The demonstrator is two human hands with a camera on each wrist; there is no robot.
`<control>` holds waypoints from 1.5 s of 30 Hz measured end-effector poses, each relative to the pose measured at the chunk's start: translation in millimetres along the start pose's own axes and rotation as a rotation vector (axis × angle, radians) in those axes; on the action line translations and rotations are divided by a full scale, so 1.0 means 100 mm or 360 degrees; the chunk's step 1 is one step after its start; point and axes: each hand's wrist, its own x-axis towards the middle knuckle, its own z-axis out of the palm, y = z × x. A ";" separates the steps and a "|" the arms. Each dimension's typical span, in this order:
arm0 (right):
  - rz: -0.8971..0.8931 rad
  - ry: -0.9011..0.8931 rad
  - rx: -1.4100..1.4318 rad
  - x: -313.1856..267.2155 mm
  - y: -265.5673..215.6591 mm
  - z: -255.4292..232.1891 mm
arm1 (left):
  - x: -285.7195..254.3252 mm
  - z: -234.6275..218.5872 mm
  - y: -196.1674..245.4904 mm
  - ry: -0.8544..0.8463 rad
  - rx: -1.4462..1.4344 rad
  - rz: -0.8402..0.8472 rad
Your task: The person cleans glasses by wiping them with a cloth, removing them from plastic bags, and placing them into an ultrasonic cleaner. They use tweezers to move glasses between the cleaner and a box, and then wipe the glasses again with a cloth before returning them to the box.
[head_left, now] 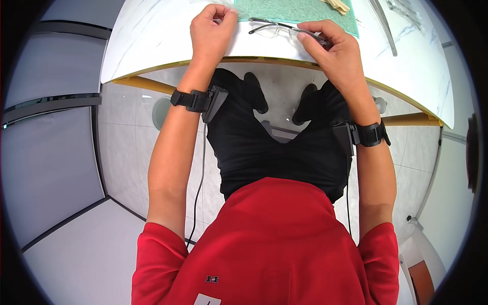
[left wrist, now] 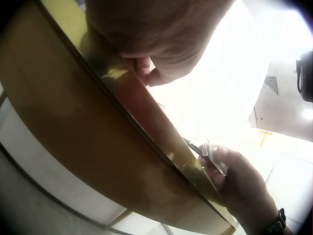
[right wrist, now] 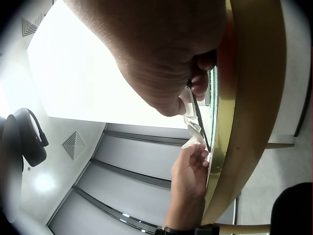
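Note:
A pair of eyeglasses (head_left: 277, 30) with dark temples and clear lenses is held over the near edge of the white table (head_left: 152, 46). My right hand (head_left: 338, 53) grips it at its right end, thumb in front and fingers behind. To the left, my left hand (head_left: 213, 33) has its fingers curled and pinches a thin, whitish, see-through sheet (head_left: 243, 9). In the right wrist view the eyeglasses (right wrist: 191, 110) lie between both hands. My left wrist view shows the right hand (left wrist: 239, 181) at the eyeglasses, while the left fingertips are partly hidden.
A green textured mat (head_left: 290, 9) lies beyond the eyeglasses, with a tan crumpled cloth-like piece (head_left: 338, 6) on it. Right of the mat are a long thin metallic strip (head_left: 389, 38) and clear packets (head_left: 405, 12). The table's gold rim (head_left: 274, 59) curves in front of my body.

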 end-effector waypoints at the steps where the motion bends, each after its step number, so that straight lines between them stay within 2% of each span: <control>1: 0.0009 -0.0002 0.0003 0.00 0.00 0.00 | 0.00 0.00 0.00 -0.0003 0.0011 0.0001; 45: -0.0009 -0.0013 -0.0042 -0.01 0.02 0.00 | 0.00 0.00 -0.06 0.0021 0.0009 0.0059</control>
